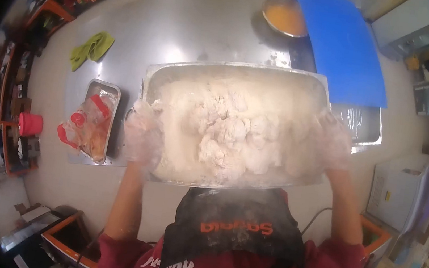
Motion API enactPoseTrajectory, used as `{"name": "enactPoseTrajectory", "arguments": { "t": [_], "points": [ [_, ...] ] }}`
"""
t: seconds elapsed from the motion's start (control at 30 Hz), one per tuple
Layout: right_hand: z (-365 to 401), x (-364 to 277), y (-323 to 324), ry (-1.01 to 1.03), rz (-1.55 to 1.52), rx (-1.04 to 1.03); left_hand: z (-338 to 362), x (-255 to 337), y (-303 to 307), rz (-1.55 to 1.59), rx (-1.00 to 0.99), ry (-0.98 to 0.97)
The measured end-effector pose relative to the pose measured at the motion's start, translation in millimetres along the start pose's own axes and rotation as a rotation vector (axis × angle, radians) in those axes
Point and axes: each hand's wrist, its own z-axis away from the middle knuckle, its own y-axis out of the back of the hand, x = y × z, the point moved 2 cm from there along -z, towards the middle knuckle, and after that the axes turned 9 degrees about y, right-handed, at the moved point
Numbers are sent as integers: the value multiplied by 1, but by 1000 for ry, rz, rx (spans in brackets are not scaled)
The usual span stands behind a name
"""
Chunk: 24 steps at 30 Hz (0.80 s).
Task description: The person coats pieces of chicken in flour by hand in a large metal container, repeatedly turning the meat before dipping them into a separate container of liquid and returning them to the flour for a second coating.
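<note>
Several floured lumps [230, 136] lie heaped in the middle of the pan [233, 65], apparently well coated; none is out yet. At its ends the left hand [142, 136] and right hand [334, 143] are flour-caked, so I cannot tell their grip.

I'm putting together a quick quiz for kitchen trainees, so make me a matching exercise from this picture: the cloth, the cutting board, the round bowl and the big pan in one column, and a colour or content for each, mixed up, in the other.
Things:
1. cloth
2. cutting board
3. round bowl
4. big pan

Colour or content:
A. filled with white flour
B. blue
C. green
D. holds orange liquid

Pairs: 1-C, 2-B, 3-D, 4-A.
</note>
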Motion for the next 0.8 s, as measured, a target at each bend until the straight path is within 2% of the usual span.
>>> {"name": "enactPoseTrajectory", "arguments": {
  "t": [0.03, 0.1, 0.17, 0.3, 0.37, 0.4, 0.43, 0.5, 0.53, 0.57, 0.6, 0.63, 0.67, 0.7, 0.77, 0.8],
  "points": [
    [11, -3, 4, -70, 34, 106, 6, -17, -28, -89, 88, 32],
    [25, -13, -1, -48, 155, -111, 16, -35, -53, -274, 271, 122],
    [30, -15, -17, -170, 120, -256, 23, -30, -46, -391, 266, 215],
    [25, 7, -77, -545, -438, -256, 36, -3, -27, -633, 265, 474],
    [30, 37, -109, -246, -473, -96, 50, 20, -22, -626, 353, 534],
    [31, 43, -120, 98, -325, 59, 55, 10, -29, -520, 448, 458],
    [32, 48, -118, 135, -301, 133, 62, -13, -49, -423, 550, 384],
    [20, 69, -133, 160, -410, 227, 99, -52, -105, -662, 952, 123],
    [4, 80, -147, 144, -536, 216, 120, -48, -114, -678, 896, 200],
    [-10, 78, -127, 411, -325, 331, 146, -23, -107, -564, 682, 423],
    [-19, 80, -114, 584, -181, 417, 174, 6, -100, -380, 456, 661],
    [-28, 81, -102, 741, -25, 525, 210, 32, -105, -275, 443, 806],
    [-41, 73, -93, 795, -33, 493, 246, 61, -112, -185, 478, 918],
    [-55, 65, -84, 848, -43, 458, 286, 85, -132, -163, 621, 1006],
    [-57, 36, -17, 913, -205, 166, 354, 143, -161, -120, 926, 1150],
    [-51, 9, 0, 1014, -244, 168, 391, 175, -173, -148, 970, 1209]
  ]
}}
